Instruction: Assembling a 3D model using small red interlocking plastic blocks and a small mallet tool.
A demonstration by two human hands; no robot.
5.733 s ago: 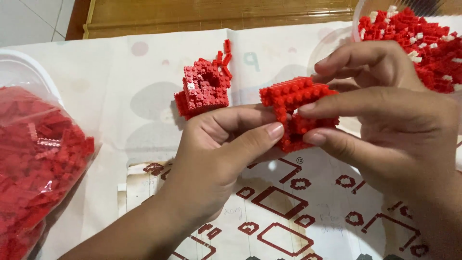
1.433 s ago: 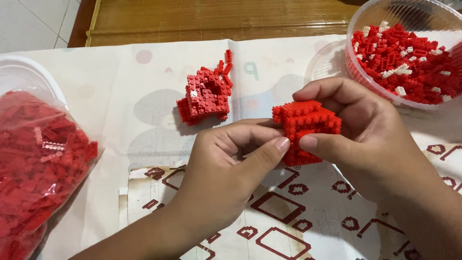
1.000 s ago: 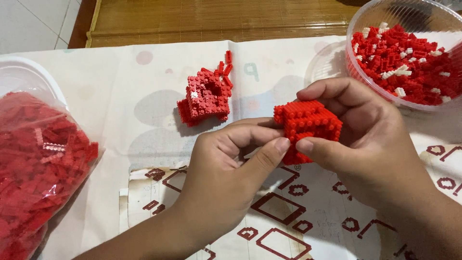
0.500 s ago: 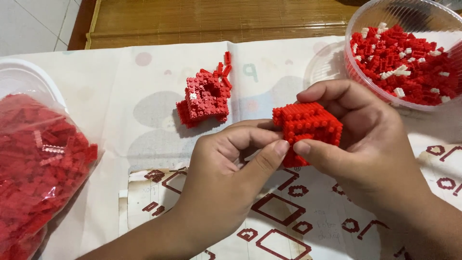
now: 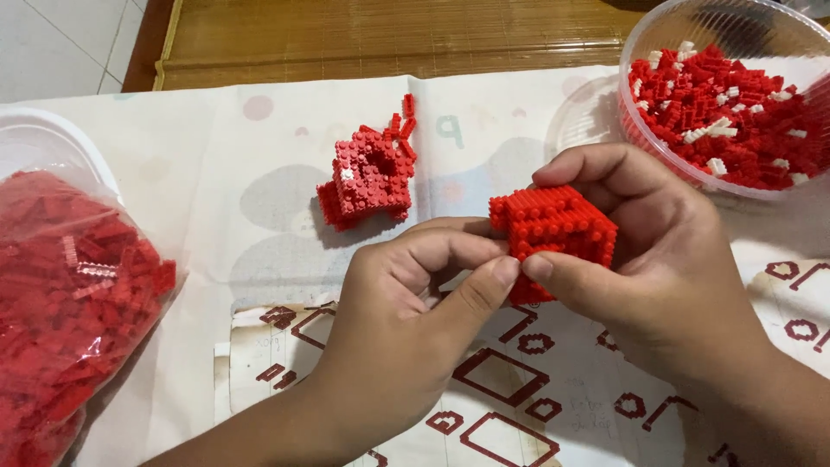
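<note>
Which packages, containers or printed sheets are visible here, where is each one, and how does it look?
Plastic bag: far left, clear, bulging with small red bricks.
Round tub: top right, clear plastic, holding red and a few white bricks.
Printed sheet: under both hands, white paper with dark red outline shapes.
Pale container: behind the bag, only its whitish rounded rim visible.

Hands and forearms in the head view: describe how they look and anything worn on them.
Both the left hand and the right hand are bare: no gloves, rings, watch or bracelet show. The nails are short and unpainted. The forearms are bare to the frame edge, with no sleeve in sight.
</note>
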